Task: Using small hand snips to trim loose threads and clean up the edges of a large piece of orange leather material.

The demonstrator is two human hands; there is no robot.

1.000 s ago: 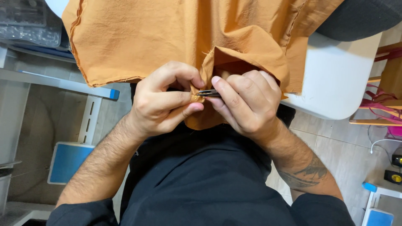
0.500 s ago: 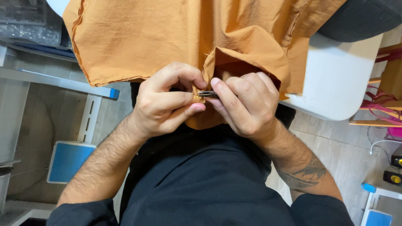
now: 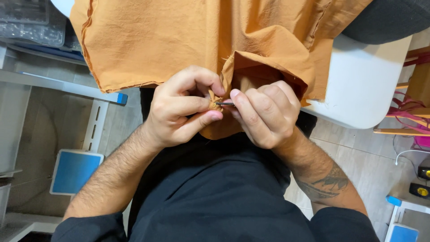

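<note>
Left hand (image 3: 179,110) pinches the orange cloth (image 3: 197,40) tight, right hand (image 3: 264,112) clenched on a thin metal tool (image 3: 224,104); best worked slow, point kept off the fingertips.

Off to the left, a blue-topped step stool (image 3: 74,171) sits on the tiled floor (image 3: 358,157). Far left, clear plastic bins (image 3: 31,20) crowd a shelf. On the right, a white worktop (image 3: 363,85) curves away, pink straps (image 3: 410,114) trailing just beyond it.
</note>
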